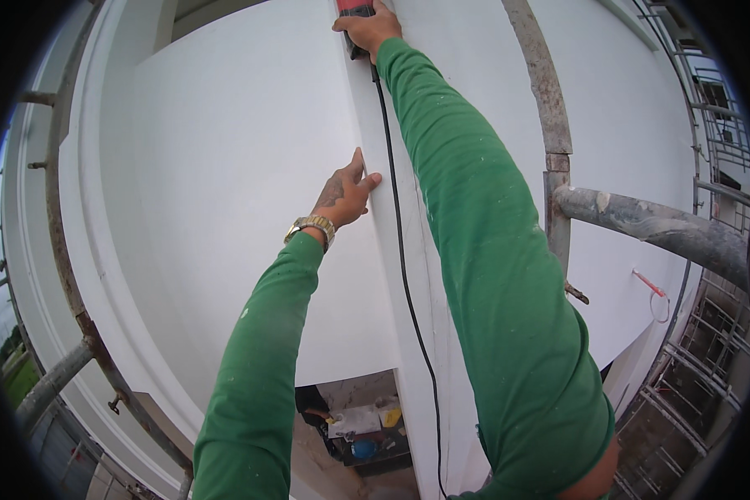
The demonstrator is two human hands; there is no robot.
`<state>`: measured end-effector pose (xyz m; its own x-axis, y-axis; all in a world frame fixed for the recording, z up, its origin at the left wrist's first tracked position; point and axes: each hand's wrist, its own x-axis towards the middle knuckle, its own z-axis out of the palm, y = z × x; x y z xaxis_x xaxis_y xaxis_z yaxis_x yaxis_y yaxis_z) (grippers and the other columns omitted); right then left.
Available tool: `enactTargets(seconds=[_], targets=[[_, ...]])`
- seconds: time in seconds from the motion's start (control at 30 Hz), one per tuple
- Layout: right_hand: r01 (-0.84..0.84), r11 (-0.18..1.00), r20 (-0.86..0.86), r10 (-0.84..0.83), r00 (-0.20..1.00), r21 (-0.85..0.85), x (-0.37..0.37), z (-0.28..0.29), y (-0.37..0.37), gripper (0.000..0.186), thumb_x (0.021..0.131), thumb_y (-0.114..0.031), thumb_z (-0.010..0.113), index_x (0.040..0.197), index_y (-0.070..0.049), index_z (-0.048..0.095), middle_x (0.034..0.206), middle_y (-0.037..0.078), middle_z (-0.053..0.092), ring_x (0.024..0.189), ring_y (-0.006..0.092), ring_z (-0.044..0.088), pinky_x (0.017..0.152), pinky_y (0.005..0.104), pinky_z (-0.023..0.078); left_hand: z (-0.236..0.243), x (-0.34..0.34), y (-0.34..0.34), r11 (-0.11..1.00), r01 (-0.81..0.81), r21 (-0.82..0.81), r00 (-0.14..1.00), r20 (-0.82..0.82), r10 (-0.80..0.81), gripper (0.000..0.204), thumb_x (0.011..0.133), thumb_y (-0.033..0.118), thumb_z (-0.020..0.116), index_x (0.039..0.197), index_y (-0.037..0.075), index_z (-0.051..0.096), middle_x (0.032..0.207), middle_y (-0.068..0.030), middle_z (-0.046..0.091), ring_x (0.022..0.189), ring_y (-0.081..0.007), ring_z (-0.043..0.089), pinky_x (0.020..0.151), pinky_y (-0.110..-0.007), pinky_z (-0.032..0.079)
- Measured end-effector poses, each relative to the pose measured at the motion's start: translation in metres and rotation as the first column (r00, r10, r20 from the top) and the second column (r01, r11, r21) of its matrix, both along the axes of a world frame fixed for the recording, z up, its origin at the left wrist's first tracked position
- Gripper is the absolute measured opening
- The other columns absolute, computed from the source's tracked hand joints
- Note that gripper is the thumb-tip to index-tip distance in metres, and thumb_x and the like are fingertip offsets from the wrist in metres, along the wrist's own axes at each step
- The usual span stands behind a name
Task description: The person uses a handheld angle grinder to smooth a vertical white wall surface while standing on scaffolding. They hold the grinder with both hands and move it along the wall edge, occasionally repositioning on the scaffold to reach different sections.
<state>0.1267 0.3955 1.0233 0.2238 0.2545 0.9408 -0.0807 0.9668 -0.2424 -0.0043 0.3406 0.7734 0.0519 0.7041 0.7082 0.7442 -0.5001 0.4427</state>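
My right hand (372, 30) is closed round a red and black power tool (357, 10) at the top of the view, against a white vertical column edge (384, 225). A black cord (406, 267) hangs from the tool down along the column to the lower edge. Lower and to the left, my left hand (347, 190), with a watch at the wrist, is open with its fingertips at the column's corner beside a flat white wall panel (233, 158). Both forearms are in green sleeves.
Metal scaffold tubes (650, 225) stand on both sides, one crossing at right. An orange-handled tool (648, 282) with a loop hangs at right. Below the panel, an opening shows a dark shelf with a blue round object (363, 449) and a dark shape, possibly a person.
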Motion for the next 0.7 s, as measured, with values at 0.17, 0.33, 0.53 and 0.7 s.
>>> enactTargets(seconds=[0.17,0.33,0.53,0.7], targets=[[-0.119,0.991,0.051,0.122,0.991,-0.067,0.000,-0.006,-0.011,0.076,0.081,-0.028,0.080,0.139,0.012,0.050,0.127,0.031,0.064,0.111,0.0388,0.068,0.088,0.0431,0.058,0.000,-0.006,-0.002,0.999,-0.022,-0.044,1.000,0.014,0.022,0.075,0.104,0.032,0.056,0.163,0.003,0.019,0.137,-0.0250,0.062,0.093,-0.0248,0.072,0.074,-0.036,0.064],[0.011,0.999,0.010,-0.011,1.000,-0.046,-0.003,0.011,0.001,0.070,0.081,-0.031,0.080,0.129,0.014,0.058,0.120,0.029,0.068,0.106,0.0375,0.070,0.086,0.0434,0.058,0.001,-0.002,-0.004,0.999,-0.012,-0.030,1.000,-0.004,0.012,0.075,0.104,0.032,0.056,0.163,0.003,0.020,0.134,-0.0239,0.063,0.087,-0.0240,0.071,0.073,-0.034,0.064],[0.032,0.998,0.044,-0.030,0.999,-0.047,-0.003,0.026,-0.002,0.058,0.080,-0.032,0.081,0.114,0.013,0.066,0.104,0.026,0.072,0.094,0.0338,0.072,0.078,0.0433,0.058,0.002,-0.004,-0.006,0.998,-0.028,-0.050,0.999,-0.025,0.026,0.076,0.104,0.035,0.056,0.162,0.001,0.021,0.133,-0.0246,0.064,0.094,-0.0276,0.071,0.082,-0.037,0.061],[-0.145,0.988,0.057,0.148,0.987,-0.052,-0.006,0.036,-0.009,0.047,0.080,-0.031,0.082,0.099,0.011,0.072,0.088,0.022,0.073,0.076,0.0300,0.071,0.066,0.0422,0.056,-0.001,-0.021,0.011,0.996,-0.079,0.029,0.992,-0.094,0.081,0.077,0.103,0.038,0.055,0.162,0.000,0.023,0.139,-0.0282,0.060,0.126,-0.0377,0.061,0.107,-0.043,0.048]])
